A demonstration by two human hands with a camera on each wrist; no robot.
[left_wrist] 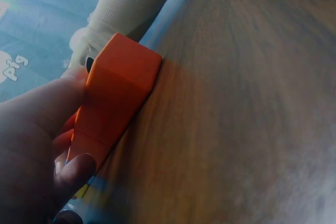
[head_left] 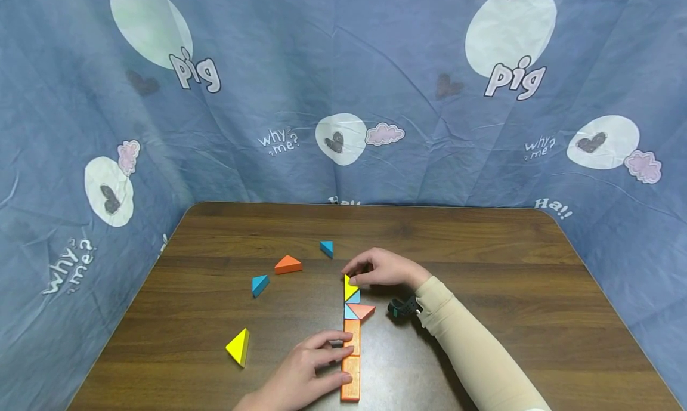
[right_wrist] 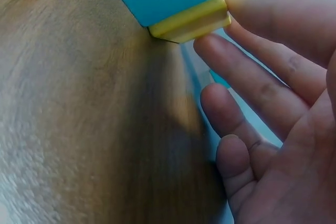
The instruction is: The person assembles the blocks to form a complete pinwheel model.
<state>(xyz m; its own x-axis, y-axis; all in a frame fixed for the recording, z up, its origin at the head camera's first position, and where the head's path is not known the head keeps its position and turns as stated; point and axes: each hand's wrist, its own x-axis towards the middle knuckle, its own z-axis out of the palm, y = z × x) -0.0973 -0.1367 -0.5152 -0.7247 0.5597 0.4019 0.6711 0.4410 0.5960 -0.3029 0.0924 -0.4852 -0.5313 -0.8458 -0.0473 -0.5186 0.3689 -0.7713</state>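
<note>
Right hand (head_left: 383, 268): fingers clamp yellow triangle (head_left: 349, 290), long edge fore-and-aft. Left hand (head_left: 305, 366): fingers apart, touching orange bars (head_left: 354, 364), same axis. Cloth (head_left: 343, 71) beyond fingers reads "pig", "why me?", "Ha!!"

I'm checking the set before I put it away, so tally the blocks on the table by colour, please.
Yellow blocks: 2
Blue blocks: 4
Orange blocks: 3
Salmon-pink block: 1
Total: 10 blocks in view
</note>
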